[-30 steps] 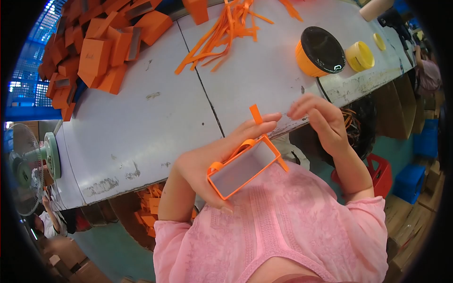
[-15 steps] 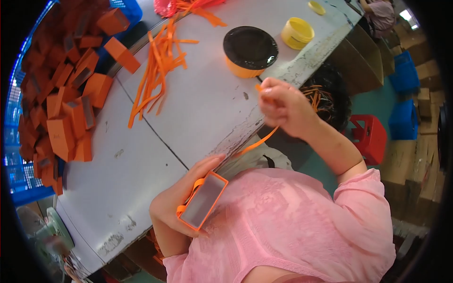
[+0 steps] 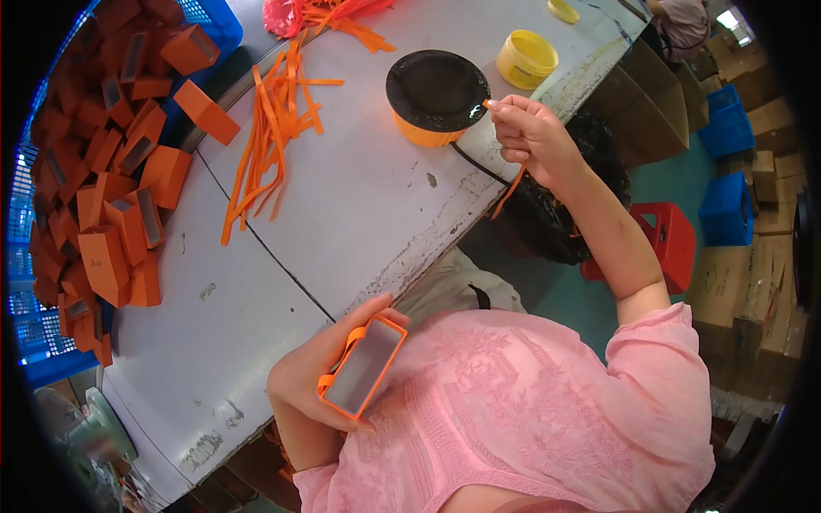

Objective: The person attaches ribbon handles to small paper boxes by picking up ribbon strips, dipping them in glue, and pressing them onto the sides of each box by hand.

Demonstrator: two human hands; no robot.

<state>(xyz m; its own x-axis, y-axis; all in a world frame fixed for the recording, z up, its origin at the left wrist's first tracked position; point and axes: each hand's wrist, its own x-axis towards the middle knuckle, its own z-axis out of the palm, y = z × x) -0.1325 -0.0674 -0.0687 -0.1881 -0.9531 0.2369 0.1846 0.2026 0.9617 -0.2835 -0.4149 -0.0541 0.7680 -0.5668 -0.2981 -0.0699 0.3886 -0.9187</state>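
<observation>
My right hand [image 3: 539, 141] pinches an orange strip [image 3: 510, 192] beside the black-topped tub [image 3: 438, 94]; my left hand [image 3: 312, 368] grasps the small open orange box [image 3: 363, 368] near the scuffed white table's [image 3: 376, 205] edge. A red stool [image 3: 674, 246] stands beyond. Since earlier, my right hand has moved closer to the tub.
</observation>
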